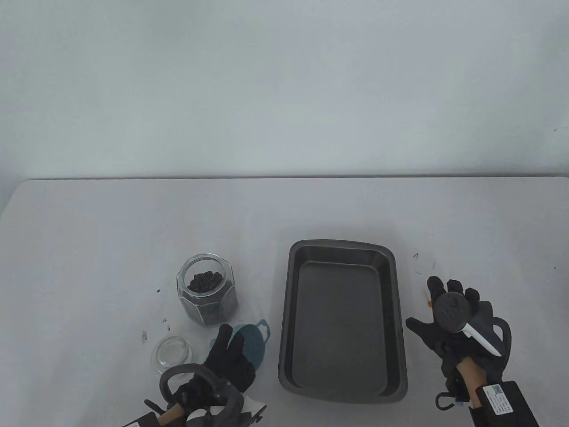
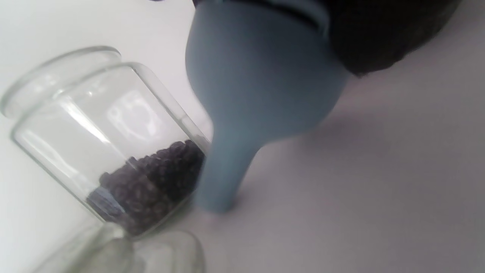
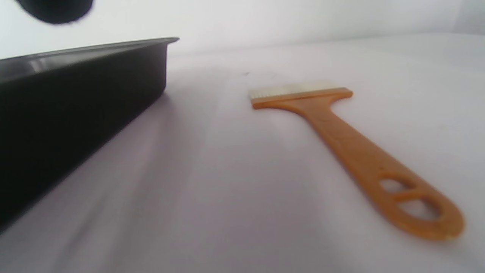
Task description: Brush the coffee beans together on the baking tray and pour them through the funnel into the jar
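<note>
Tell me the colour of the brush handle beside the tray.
Orange-brown; the brush handle shows best in the right wrist view, lying flat on the table.

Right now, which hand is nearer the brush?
Right. The right hand hovers directly over the brush, not gripping it; the left hand is across the baking tray, on the funnel.

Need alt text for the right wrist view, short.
An orange-handled brush with pale bristles lies flat on the white table, untouched. Left of it, apart, runs the dark side wall of the baking tray. A dark gloved fingertip shows at the top left corner.
</note>
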Motion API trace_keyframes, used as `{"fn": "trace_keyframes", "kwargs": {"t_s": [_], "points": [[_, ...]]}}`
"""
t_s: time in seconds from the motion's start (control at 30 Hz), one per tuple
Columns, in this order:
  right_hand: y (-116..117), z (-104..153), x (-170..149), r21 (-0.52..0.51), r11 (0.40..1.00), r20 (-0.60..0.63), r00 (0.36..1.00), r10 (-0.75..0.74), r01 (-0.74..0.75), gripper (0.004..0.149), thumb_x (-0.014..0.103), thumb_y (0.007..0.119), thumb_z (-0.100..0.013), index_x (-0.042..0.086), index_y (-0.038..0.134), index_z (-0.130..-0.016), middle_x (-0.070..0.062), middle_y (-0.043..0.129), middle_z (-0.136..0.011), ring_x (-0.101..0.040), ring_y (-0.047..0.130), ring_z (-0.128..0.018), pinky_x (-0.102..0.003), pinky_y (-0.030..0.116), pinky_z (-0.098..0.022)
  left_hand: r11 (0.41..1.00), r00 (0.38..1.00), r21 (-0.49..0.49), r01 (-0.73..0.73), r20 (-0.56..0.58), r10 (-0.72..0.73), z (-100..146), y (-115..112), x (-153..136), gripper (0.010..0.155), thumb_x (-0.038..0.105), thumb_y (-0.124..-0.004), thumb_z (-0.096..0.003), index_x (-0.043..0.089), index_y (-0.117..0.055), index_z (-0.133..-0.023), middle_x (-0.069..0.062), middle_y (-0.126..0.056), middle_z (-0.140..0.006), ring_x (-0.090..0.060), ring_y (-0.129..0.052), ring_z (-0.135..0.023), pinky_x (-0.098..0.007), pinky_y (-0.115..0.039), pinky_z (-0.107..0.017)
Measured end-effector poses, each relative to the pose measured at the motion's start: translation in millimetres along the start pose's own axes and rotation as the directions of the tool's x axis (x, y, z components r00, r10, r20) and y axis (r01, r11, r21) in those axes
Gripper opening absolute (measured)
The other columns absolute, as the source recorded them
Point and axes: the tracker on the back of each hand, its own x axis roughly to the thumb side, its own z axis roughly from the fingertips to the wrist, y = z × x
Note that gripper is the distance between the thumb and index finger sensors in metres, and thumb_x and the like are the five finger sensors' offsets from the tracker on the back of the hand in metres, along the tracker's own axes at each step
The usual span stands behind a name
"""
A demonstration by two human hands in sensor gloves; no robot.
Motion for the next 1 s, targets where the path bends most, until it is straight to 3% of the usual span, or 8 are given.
{"fn": "trace_keyframes", "kwargs": {"t_s": [0.2,0.4,0.5,0.67,0.83,0.93,1.0], "points": [[0.3,-0.4,-1.2,0.005,1.0,-0.002,1.0,-0.016,0.016,0.096,0.07,0.069,-0.041,0.03,0.009,-0.105,-0.027,0.023,-0.112,-0.063,0.028,-0.099,-0.075,0.036,-0.064,0.994,0.996,0.069,-0.08,-0.042,0.083,4.3,8.1,-13.1,0.059,0.068,-0.071,-0.0425,0.044,-0.067,-0.096,0.016,-0.081,-0.1,-0.015,-0.067,-0.111,-0.06,-0.041,-0.085],[0.7,-0.8,-2.2,0.013,0.999,-0.002,1.0,-0.029,0.029,0.096,0.07,0.069,-0.041,0.03,0.009,-0.105,-0.027,0.023,-0.112,-0.063,0.028,-0.099,-0.075,0.036,-0.064,0.945,0.935,0.178,-0.276,-0.177,0.306,18.0,27.8,-57.6,0.069,0.075,-0.068,-0.0401,0.044,-0.061,-0.101,0.012,-0.074,-0.108,-0.019,-0.064,-0.113,-0.062,-0.04,-0.085],[1.0,-0.7,-2.9,0.022,0.999,-0.005,0.999,-0.036,0.036,0.096,0.07,0.069,-0.041,0.03,0.01,-0.105,-0.027,0.023,-0.112,-0.063,0.029,-0.099,-0.075,0.036,-0.064,0.897,0.862,0.215,-0.386,-0.261,0.434,28.7,28.7,-91.9,0.073,0.076,-0.068,-0.0398,0.043,-0.058,-0.104,0.01,-0.071,-0.111,-0.021,-0.063,-0.114,-0.062,-0.04,-0.085],[1.0,-1.0,-4.4,0.026,0.998,-0.009,0.999,-0.052,0.053,0.096,0.07,0.069,-0.041,0.03,0.01,-0.105,-0.027,0.024,-0.112,-0.063,0.029,-0.099,-0.075,0.036,-0.064,0.764,0.651,0.278,-0.582,-0.403,0.643,51.3,-2.0,-145.7,0.081,0.078,-0.07,-0.0393,0.041,-0.051,-0.109,0.003,-0.065,-0.115,-0.028,-0.061,-0.114,-0.065,-0.039,-0.084],[1.1,-1.1,-4.8,0.026,0.998,-0.008,0.999,-0.053,0.054,0.096,0.07,0.069,-0.041,0.03,0.01,-0.105,-0.027,0.024,-0.112,-0.063,0.029,-0.099,-0.075,0.037,-0.064,0.737,0.576,0.137,-0.662,-0.537,0.617,60.0,-49.8,-157.3,0.085,0.079,-0.073,-0.0373,0.041,-0.05,-0.11,0.0,-0.059,-0.118,-0.032,-0.063,-0.113,-0.066,-0.042,-0.083],[1.4,-1.4,-4.8,0.025,0.998,-0.008,0.999,-0.053,0.053,0.096,0.07,0.069,-0.041,0.03,0.01,-0.105,-0.027,0.024,-0.112,-0.063,0.029,-0.099,-0.075,0.037,-0.064,0.682,0.56,-0.008,-0.731,-0.578,0.594,57.9,-76.5,-147.4,0.088,0.08,-0.075,-0.0356,0.042,-0.048,-0.111,-0.001,-0.055,-0.12,-0.034,-0.066,-0.111,-0.067,-0.048,-0.081],[1.8,-1.7,-4.4,0.028,0.998,-0.008,0.999,-0.048,0.049,0.096,0.07,0.069,-0.041,0.03,0.01,-0.105,-0.027,0.024,-0.112,-0.063,0.029,-0.099,-0.074,0.037,-0.064,0.647,0.588,-0.135,-0.75,-0.584,0.559,52.4,-88.5,-140.4,0.092,0.08,-0.076,-0.035,0.044,-0.042,-0.112,-0.001,-0.051,-0.121,-0.035,-0.066,-0.111,-0.067,-0.052,-0.079]]}}
